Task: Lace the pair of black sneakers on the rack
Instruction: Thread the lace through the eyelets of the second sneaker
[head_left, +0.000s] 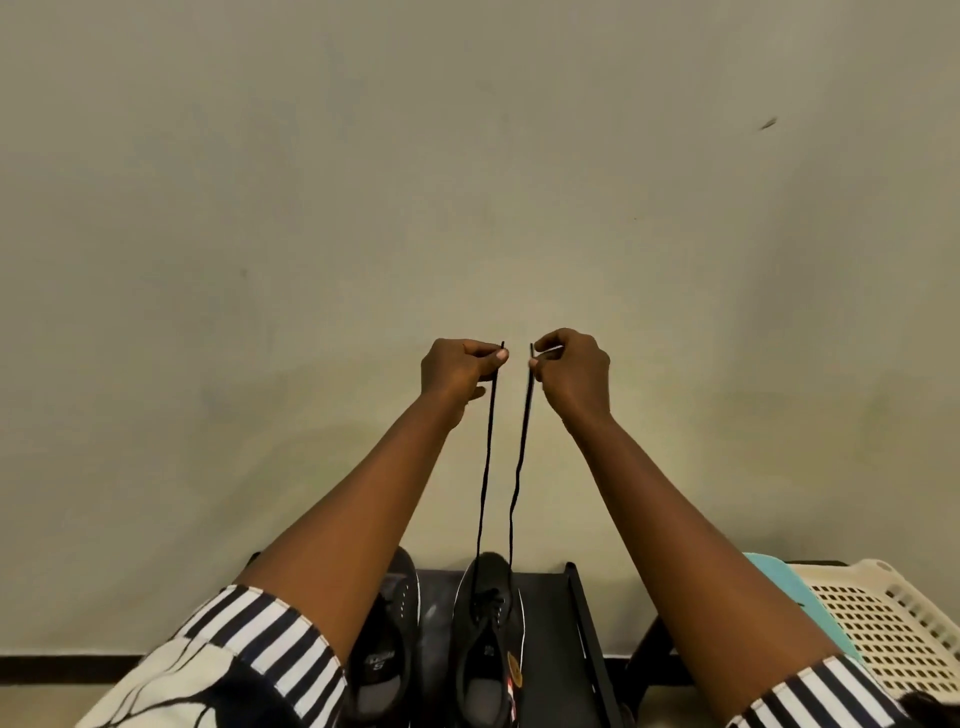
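Overhead, lace ends: left hand (457, 370) and right hand (571, 371) each pinch one tip of the black lace (485, 467).
Sneaker (488, 623): directly below, on the rack (550, 623).

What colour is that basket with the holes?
The basket is cream, seen at the lower right of the head view.

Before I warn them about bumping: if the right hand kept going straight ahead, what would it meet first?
Probably only the wall. The right hand, pinching a lace end, has nothing else ahead of it; how far off the wall is, I can't tell.
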